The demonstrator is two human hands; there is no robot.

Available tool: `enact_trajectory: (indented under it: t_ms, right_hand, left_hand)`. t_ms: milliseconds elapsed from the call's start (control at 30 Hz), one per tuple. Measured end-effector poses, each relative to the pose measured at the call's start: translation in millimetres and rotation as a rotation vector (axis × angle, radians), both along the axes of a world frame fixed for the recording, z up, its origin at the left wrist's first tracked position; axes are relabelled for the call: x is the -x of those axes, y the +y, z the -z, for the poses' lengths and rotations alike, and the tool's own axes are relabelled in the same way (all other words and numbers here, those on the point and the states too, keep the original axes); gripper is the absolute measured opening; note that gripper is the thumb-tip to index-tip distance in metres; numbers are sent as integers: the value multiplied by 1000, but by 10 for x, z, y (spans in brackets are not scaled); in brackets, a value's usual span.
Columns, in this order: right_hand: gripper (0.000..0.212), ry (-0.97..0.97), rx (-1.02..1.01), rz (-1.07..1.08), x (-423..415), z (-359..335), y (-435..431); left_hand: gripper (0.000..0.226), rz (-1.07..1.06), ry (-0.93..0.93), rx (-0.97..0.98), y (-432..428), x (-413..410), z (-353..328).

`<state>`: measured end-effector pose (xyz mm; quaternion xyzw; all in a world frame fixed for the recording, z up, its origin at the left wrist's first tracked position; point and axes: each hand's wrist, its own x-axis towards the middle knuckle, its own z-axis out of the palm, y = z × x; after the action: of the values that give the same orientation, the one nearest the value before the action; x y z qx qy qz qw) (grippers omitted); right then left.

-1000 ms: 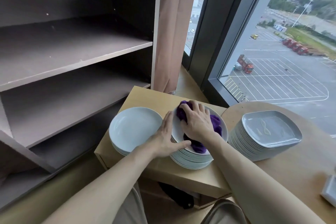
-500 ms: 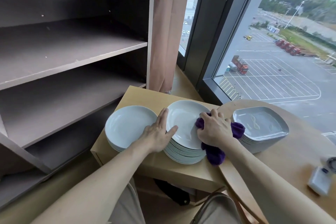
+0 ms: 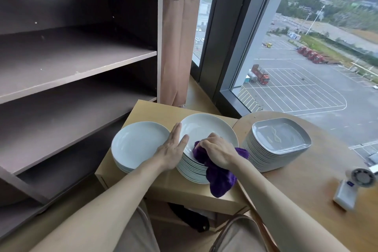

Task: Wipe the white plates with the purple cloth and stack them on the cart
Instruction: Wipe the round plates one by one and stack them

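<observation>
Our right hand [image 3: 219, 153] is closed on the purple cloth [image 3: 219, 178], pressing it onto the near right rim of the top white plate [image 3: 206, 129] of the middle stack, with the cloth's loose end hanging over the stack's near edge; our left hand [image 3: 172, 149] lies flat and open, fingers spread, on that plate's left rim, gripping nothing; just left of it a lower stack of white plates [image 3: 137, 143] sits on the same small wooden table [image 3: 155, 112]; to the right, square grey plates [image 3: 280, 139] are piled on a round wooden table [image 3: 319, 170]; the cart [image 3: 77, 63] stands far left with brown shelves; a small white fan [image 3: 353, 186] near right carries a blue label, too blurred to read.
</observation>
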<state>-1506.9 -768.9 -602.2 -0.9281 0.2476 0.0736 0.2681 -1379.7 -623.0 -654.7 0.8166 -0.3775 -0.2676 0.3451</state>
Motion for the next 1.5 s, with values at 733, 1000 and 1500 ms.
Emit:
enact_trajectory:
  t_ms: [733,1000,1500]
  right_hand:
    - [39,-364,451,-6,-678,390,-60]
    - [37,-162,818,18,-660,354,-372]
    - [29,60,362,-59,139,50,-344]
  left_hand:
    - [71,30,-134,17,35,-2,29]
    - [67,28,-182,-40,26,43,3]
    - [69,43,-97,-16,-6,-19,79]
